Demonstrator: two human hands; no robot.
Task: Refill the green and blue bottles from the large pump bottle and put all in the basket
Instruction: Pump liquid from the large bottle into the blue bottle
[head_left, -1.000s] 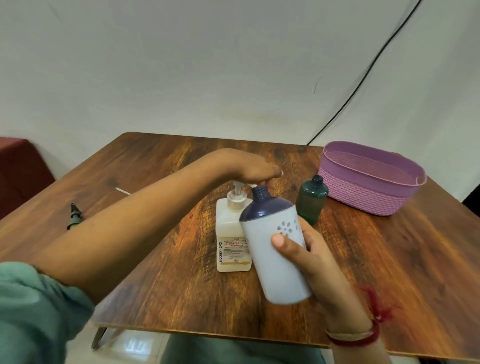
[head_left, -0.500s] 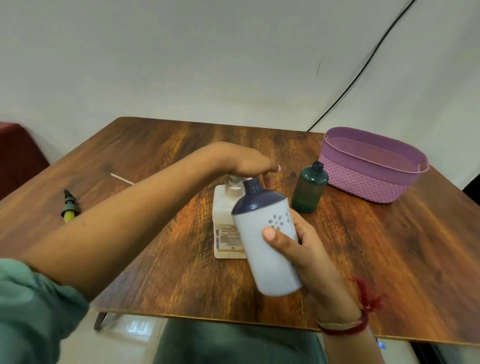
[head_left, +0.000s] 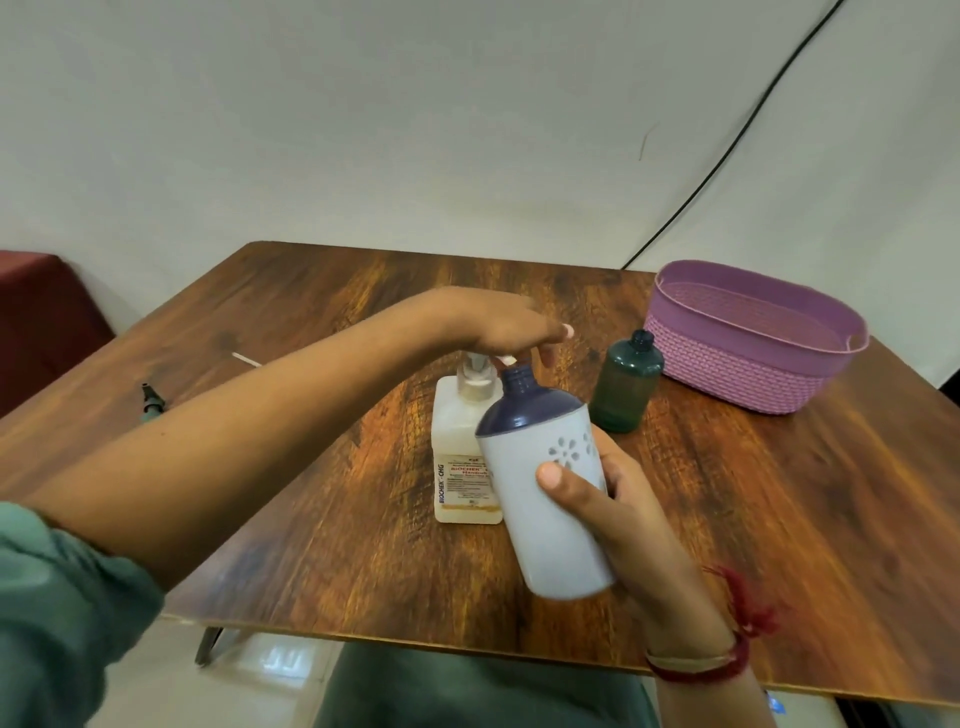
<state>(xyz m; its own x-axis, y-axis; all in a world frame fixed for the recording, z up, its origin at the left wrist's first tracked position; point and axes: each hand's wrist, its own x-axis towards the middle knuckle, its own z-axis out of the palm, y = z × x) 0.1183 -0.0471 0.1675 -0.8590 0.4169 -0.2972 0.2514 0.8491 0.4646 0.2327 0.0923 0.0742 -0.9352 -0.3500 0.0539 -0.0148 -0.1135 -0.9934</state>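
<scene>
Pale-blue plastic under curled fingers (head_left: 605, 470): the right hand (head_left: 639, 530) grips the blue bottle (head_left: 545, 499) round its body, thumb pressed across the front beside the flower cut-outs. The bottle is off the worktop (head_left: 779, 519) and tilted left, with its dark-blue shoulder and uncapped neck up against the spout of the large pump bottle (head_left: 457, 436). What is inside it, nobody can tell; the wall is opaque.

The left hand (head_left: 498, 325) lies palm-down over the pump head (head_left: 475, 371), fingers stretched out straight and gripping nothing, a little blurred. Below it the pump bottle stands upright at mid-worktop. It is a whitish container with a label and an amber tint along its base.

Further right the green bottle (head_left: 626, 389) stands upright, cap off, its level unreadable through the dark plastic. Just beyond it, near but apart, sits the purple woven basket (head_left: 727, 364) at the far right corner. The bottles are all outside it.

Out at the left edge lies a small green-and-black nozzle piece (head_left: 151, 402), well apart. A red thread (head_left: 727, 654) circles the right wrist.
</scene>
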